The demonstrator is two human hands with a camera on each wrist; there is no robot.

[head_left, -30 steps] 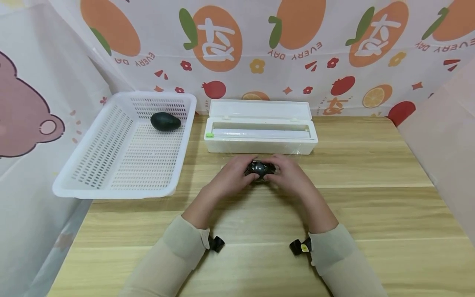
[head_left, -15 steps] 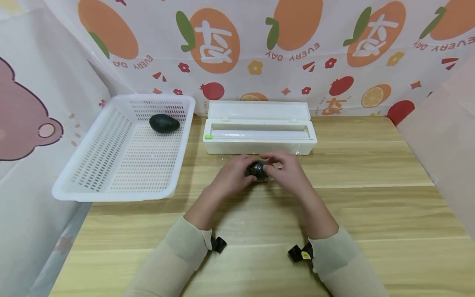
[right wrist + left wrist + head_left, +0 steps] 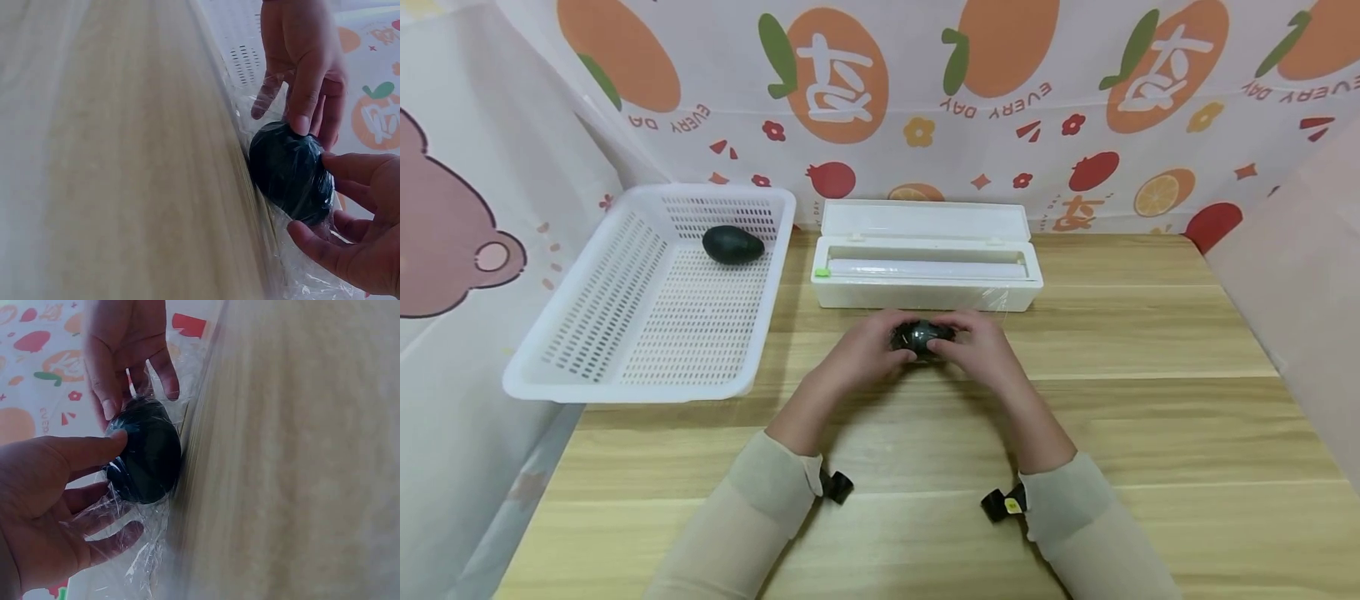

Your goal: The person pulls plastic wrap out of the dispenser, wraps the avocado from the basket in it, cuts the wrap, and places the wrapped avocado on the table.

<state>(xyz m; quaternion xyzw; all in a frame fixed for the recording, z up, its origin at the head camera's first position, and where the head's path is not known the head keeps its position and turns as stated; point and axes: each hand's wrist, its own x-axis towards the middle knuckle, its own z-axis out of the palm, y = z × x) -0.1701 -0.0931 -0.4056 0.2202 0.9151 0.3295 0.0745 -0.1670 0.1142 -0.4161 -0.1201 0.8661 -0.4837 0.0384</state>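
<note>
A dark green avocado (image 3: 919,335) sits on the table just in front of the white box, partly wrapped in clear cling film (image 3: 150,550). My left hand (image 3: 867,350) grips its left end, thumb at the near side and fingers behind. From the right, my right hand (image 3: 983,346) holds the other end, its thumb (image 3: 334,164) pressing film against the skin. In the left wrist view the film lies tight and shiny over the avocado (image 3: 147,456), while loose folds spread around it on the table. Fingers hide both ends of the avocado in the head view.
Behind the hands stands an open white cling film dispenser (image 3: 928,296) with a roll inside and a green slider at its left. A white plastic basket (image 3: 625,392) at the left holds a second avocado (image 3: 733,245). A printed cloth (image 3: 925,158) hangs behind the table.
Half a second ago my right fingers were bunched at the avocado's right side; now they are spread round its right end, thumb on top. My left hand stays at the left end.
</note>
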